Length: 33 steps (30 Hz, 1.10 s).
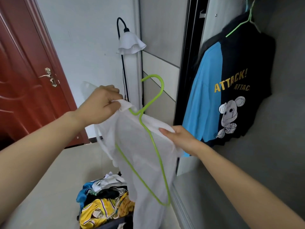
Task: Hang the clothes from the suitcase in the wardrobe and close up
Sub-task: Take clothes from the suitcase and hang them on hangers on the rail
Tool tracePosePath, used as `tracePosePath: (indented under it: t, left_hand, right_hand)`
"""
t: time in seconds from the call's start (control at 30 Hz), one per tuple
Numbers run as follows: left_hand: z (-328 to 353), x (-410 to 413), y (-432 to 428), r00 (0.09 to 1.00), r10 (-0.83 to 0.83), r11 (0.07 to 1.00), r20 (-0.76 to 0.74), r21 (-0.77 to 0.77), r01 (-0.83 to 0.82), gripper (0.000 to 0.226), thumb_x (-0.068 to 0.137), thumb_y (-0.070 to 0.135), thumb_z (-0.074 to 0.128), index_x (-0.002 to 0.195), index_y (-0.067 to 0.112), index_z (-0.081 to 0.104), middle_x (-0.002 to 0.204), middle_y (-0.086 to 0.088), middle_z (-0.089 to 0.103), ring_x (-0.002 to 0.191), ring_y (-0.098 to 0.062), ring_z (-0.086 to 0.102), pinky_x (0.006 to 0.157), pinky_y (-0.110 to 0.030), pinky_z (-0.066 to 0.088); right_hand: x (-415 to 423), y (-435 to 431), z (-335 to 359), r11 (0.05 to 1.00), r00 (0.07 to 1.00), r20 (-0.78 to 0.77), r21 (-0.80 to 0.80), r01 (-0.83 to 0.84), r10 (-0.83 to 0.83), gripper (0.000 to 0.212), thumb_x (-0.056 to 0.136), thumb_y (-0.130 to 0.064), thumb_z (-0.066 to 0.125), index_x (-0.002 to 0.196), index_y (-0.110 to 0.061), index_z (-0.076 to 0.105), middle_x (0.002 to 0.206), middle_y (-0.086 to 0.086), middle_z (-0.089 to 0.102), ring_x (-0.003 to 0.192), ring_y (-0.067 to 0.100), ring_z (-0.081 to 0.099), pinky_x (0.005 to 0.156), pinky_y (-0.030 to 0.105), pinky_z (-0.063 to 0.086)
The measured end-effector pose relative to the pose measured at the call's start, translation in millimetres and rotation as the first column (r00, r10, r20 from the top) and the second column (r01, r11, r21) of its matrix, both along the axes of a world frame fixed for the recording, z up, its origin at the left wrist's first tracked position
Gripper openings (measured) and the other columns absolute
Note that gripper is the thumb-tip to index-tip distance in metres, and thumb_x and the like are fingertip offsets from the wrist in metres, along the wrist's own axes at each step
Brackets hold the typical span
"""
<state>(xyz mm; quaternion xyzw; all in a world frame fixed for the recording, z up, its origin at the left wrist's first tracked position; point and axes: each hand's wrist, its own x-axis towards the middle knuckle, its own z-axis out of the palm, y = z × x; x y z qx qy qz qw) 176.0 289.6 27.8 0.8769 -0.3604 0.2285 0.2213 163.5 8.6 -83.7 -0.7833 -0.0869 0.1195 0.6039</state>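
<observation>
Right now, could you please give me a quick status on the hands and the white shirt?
Left hand pinching white shirt collar; right hand gripping its shoulder. Green hanger inside it, not yet hung. Black T-shirt already in wardrobe.

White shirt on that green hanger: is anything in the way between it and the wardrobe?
Nothing visible blocks it. The wardrobe stands open just right of the white shirt. A black shirt and a blue shirt already hang inside; the rail is out of view.
</observation>
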Motion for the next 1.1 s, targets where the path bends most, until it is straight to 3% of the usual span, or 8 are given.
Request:
tracePosePath:
  t: [0.23, 0.4, 0.57, 0.73, 0.87, 0.97, 1.03, 1.1]
  left_hand:
    - [-5.0, 8.3, 24.8, 0.971, 0.231, 0.967, 0.060, -0.121, -0.223, 0.040, 0.074, 0.034, 0.038, 0.063, 0.002, 0.060, 0.059, -0.008, 0.053, 0.065, -0.022, 0.049, 0.062, -0.040, 0.041]
    - [-18.9, 5.7, 33.3, 0.909, 0.380, 0.914, 0.171, 0.080, -0.397, 0.036, 0.072, 0.044, 0.030, 0.063, 0.022, 0.057, 0.060, 0.005, 0.053, 0.060, -0.029, 0.053, 0.055, -0.031, 0.036]
    - [-32.5, 2.9, 33.8, 0.890, 0.432, 0.889, 0.146, 0.098, -0.447, 0.031, 0.076, 0.036, 0.040, 0.075, 0.022, 0.068, 0.067, 0.005, 0.059, 0.067, -0.030, 0.058, 0.056, -0.031, 0.039]
    - [-49.1, 1.4, 23.0, 0.909, 0.416, 0.909, 0.010, 0.021, -0.416, 0.031, 0.075, 0.034, 0.042, 0.077, 0.021, 0.071, 0.067, 0.004, 0.062, 0.066, -0.027, 0.055, 0.057, -0.031, 0.041]
    - [-67.6, 4.4, 15.7, 0.873, 0.487, 0.873, 0.031, 0.022, -0.488, 0.028, 0.076, 0.033, 0.039, 0.060, 0.015, 0.052, 0.059, 0.002, 0.050, 0.058, -0.028, 0.048, 0.048, -0.026, 0.025]
    - [-67.8, 6.1, 9.6, 0.837, 0.547, 0.835, 0.003, -0.068, -0.546, 0.028, 0.076, 0.030, 0.040, 0.058, 0.011, 0.051, 0.059, -0.001, 0.045, 0.055, -0.028, 0.043, 0.046, -0.025, 0.021]
    - [-60.9, 6.4, 9.5, 0.841, 0.537, 0.823, -0.063, -0.179, -0.539, 0.030, 0.075, 0.030, 0.041, 0.061, 0.009, 0.058, 0.060, -0.004, 0.049, 0.057, -0.028, 0.045, 0.047, -0.027, 0.026]
    - [-49.9, 4.8, 10.2, 0.867, 0.481, 0.804, -0.131, -0.328, -0.496, 0.027, 0.074, 0.027, 0.045, 0.060, 0.008, 0.058, 0.060, -0.007, 0.051, 0.058, -0.026, 0.047, 0.052, -0.027, 0.033]
  right_hand:
    - [14.7, -16.8, -27.6, 0.790, 0.990, 0.126, -0.601, 0.126, -0.062, 0.028, 0.078, -0.028, 0.079, 0.071, -0.009, 0.060, 0.069, 0.000, 0.057, 0.063, 0.013, 0.054, 0.052, 0.023, 0.037]
    - [19.9, -26.2, -26.1, 0.931, 0.944, 0.052, -0.156, 0.329, -0.325, 0.027, 0.092, -0.024, 0.065, 0.091, 0.003, 0.064, 0.079, 0.006, 0.058, 0.073, 0.017, 0.054, 0.064, 0.027, 0.039]
    - [27.0, -19.3, -9.7, 0.836, 0.892, 0.251, -0.325, 0.443, -0.375, 0.043, 0.088, -0.033, 0.068, 0.058, -0.012, 0.046, 0.059, -0.002, 0.044, 0.058, 0.013, 0.041, 0.052, 0.028, 0.029]
    - [28.8, -4.0, 13.9, 0.766, 0.879, 0.336, -0.443, 0.465, -0.339, 0.042, 0.085, -0.031, 0.070, 0.056, -0.016, 0.044, 0.058, -0.001, 0.046, 0.058, 0.016, 0.044, 0.048, 0.029, 0.031]
    - [12.1, 23.8, 36.6, 0.933, 0.942, 0.100, -0.139, 0.331, -0.319, 0.020, 0.084, -0.019, 0.071, 0.070, -0.010, 0.060, 0.069, 0.003, 0.058, 0.062, 0.014, 0.054, 0.056, 0.024, 0.042]
    - [-11.9, 33.9, 56.6, 0.980, 0.992, -0.113, 0.196, -0.026, 0.049, 0.013, 0.088, -0.016, 0.067, 0.092, -0.004, 0.069, 0.087, 0.008, 0.069, 0.085, 0.022, 0.065, 0.080, 0.036, 0.053]
    - [-17.5, 31.6, 66.6, 0.981, 0.995, 0.081, 0.183, -0.067, 0.053, 0.013, 0.079, -0.016, 0.061, 0.083, -0.005, 0.067, 0.079, 0.005, 0.064, 0.078, 0.018, 0.060, 0.074, 0.035, 0.049]
    - [-7.2, 21.6, 73.6, 0.964, 0.859, 0.507, -0.182, 0.192, -0.075, 0.021, 0.070, -0.014, 0.055, 0.088, -0.007, 0.064, 0.085, 0.000, 0.059, 0.083, 0.016, 0.052, 0.076, 0.034, 0.040]
